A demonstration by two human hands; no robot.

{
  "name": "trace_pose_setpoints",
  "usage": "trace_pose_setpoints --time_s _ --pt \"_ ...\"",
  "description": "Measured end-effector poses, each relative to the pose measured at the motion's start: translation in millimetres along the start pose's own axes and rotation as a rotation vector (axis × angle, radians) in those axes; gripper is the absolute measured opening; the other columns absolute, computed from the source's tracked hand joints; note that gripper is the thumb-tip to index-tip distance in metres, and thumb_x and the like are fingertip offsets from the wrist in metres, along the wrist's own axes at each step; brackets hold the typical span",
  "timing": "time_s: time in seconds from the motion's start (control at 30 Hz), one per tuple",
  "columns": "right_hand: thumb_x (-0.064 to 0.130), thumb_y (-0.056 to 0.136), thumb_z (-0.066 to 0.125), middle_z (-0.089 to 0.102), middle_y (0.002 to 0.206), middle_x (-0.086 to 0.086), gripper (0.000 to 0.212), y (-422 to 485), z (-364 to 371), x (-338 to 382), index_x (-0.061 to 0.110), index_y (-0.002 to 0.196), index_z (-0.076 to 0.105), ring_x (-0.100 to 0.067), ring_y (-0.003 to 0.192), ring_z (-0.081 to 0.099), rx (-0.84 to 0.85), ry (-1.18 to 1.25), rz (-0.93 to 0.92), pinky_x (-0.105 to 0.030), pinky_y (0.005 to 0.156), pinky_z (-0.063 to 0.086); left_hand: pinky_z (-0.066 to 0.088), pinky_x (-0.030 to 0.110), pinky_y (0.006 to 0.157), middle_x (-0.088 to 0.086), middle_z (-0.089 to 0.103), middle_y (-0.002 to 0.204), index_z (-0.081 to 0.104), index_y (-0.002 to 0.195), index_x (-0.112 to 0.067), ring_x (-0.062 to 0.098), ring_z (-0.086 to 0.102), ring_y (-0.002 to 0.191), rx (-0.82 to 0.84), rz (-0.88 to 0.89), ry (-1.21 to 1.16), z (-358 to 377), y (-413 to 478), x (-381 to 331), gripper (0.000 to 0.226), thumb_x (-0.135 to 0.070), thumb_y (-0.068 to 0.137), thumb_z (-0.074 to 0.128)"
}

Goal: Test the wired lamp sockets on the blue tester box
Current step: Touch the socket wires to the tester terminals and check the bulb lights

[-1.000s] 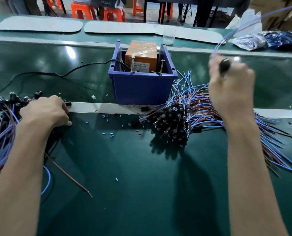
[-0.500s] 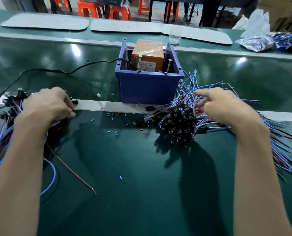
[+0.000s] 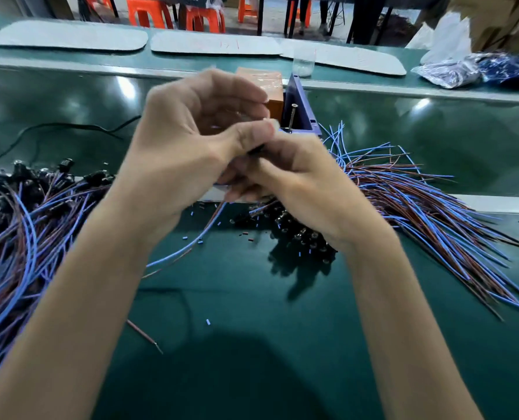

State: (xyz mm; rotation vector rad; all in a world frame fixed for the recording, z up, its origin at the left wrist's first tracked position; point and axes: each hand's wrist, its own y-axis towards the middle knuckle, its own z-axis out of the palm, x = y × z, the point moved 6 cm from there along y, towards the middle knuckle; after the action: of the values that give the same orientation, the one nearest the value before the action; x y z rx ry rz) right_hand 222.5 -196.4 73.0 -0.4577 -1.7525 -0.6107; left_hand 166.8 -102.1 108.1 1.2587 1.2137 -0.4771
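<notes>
"At the middle of the surface (image 3: 252,344), entry one?"

"Both my hands, raised together. My right hand (image 3: 297,183) grips one black socket (image 3: 256,151). My left hand (image 3: 191,131) lays its thumb against it, fingers curled above; whether it truly grips, I cannot tell."

"Wiring?"

"One blue-and-brown wire pair (image 3: 191,247), trailing down-left onto the surface."

"Tester?"

"Blue tester box (image 3: 300,107), just behind my hands, mostly hidden; orange block (image 3: 270,83) inside."

"Stock?"

"Wired sockets, two lots: left heap (image 3: 25,207), right heap (image 3: 418,201)."
</notes>
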Motion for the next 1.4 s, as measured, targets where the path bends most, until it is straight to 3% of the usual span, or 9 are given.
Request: trace_pose_setpoints --time_s 0.1,0.2,0.3,0.47,0.63,0.8,1.0,1.13,1.4 --pt "-0.001 0.096 0.05 0.067 0.074 -0.007 0.012 0 -22 3 -0.005 0.096 0.062 -0.007 0.059 0.066 -0.23 0.176 -0.024 -0.014 0.058 0.051 0.053 0.019 0.073 -0.008 0.073 0.077 0.066 0.084 -0.019 0.007 0.069 0.076 -0.041 -0.054 -0.186 4 -1 -1 0.006 -0.025 0.082 0.067" --pt "0.011 0.096 0.055 0.071 0.077 0.005 0.013 -6 -46 9 0.008 0.091 0.067 -0.005 0.063 0.064 -0.436 0.083 -0.092 -0.019 0.062 0.051 0.056 0.019 0.062 0.004 0.075 0.08 0.074 0.075 -0.012 0.02 0.073 0.076 0.159 -0.338 -0.248 19 -3 13 0.046 -0.048 0.089 0.05" --pt "0.02 0.096 0.056 0.075 0.086 0.005 0.014 -10 -56 13 0.016 0.089 0.068 -0.006 0.077 0.066 -0.53 0.089 -0.12 -0.018 0.069 0.047 0.059 0.025 0.075 0.016 0.073 0.1 0.069 0.103 0.002 0.026 0.072 0.094 0.29 -0.749 -0.402 42 -17 37 0.079 -0.064 0.093 0.026" --pt "0.022 0.098 0.052 0.074 0.078 0.004 0.02 -14 -60 19 0.016 0.085 0.064 -0.011 0.083 0.071 -0.512 0.162 -0.123 -0.024 0.075 0.052 0.052 0.039 0.078 0.019 0.067 0.109 0.048 0.124 0.004 0.029 0.068 0.096 -0.307 -0.923 -1.135 40 -20 58 0.06 -0.044 0.103 0.02" --pt "0.017 0.101 0.046 0.052 0.055 0.004 0.025 -20 -73 19 0.01 0.08 0.058 -0.009 0.052 0.052 -0.559 0.29 -0.077 -0.025 0.058 0.053 0.045 0.022 0.054 0.0 0.055 0.063 0.054 0.081 -0.009 0.011 0.052 0.047 -0.703 -0.743 -1.213 3 -17 68 0.043 -0.024 0.106 0.021" --pt "0.015 0.097 0.053 0.036 0.057 0.006 0.022 -22 -84 13 0.009 0.079 0.064 -0.006 0.049 0.026 -0.593 0.285 -0.058 -0.016 0.042 0.024 0.025 0.015 0.037 -0.008 0.027 0.046 0.047 0.073 -0.015 0.004 0.022 0.035 -0.479 -0.588 -1.014 3 -4 56 0.037 -0.022 0.106 0.031" --pt "0.015 0.088 0.066 0.028 0.042 0.013 0.017 -17 -77 -1 0.011 0.072 0.073 -0.005 0.042 0.017 -0.535 0.198 0.023 -0.014 0.037 0.017 0.02 0.015 0.04 -0.013 0.027 0.045 0.043 0.073 -0.017 0.002 0.02 0.039 -0.023 -0.492 -0.328 45 -9 49 0.035 -0.023 0.106 0.031" --pt "0.02 0.078 0.074 0.027 0.051 0.005 0.013 -13 -67 -11 0.008 0.082 0.075 -0.006 0.045 0.017 -0.4 0.142 0.115 -0.013 0.036 0.017 0.019 0.017 0.043 -0.014 0.03 0.043 0.041 0.073 -0.016 0.002 0.022 0.039 0.072 -0.489 -0.225 61 -15 54 0.034 -0.021 0.106 0.031" --pt "0.017 0.075 0.079 0.046 0.053 0.008 0.011 -10 -65 -21 0.014 0.075 0.069 0.0 0.039 0.035 -0.413 0.032 0.187 -0.008 0.038 0.026 0.039 0.013 0.046 -0.005 0.045 0.057 0.045 0.075 -0.015 -0.001 0.041 0.042 0.075 -0.474 -0.163 56 -14 58 0.032 -0.021 0.105 0.035"
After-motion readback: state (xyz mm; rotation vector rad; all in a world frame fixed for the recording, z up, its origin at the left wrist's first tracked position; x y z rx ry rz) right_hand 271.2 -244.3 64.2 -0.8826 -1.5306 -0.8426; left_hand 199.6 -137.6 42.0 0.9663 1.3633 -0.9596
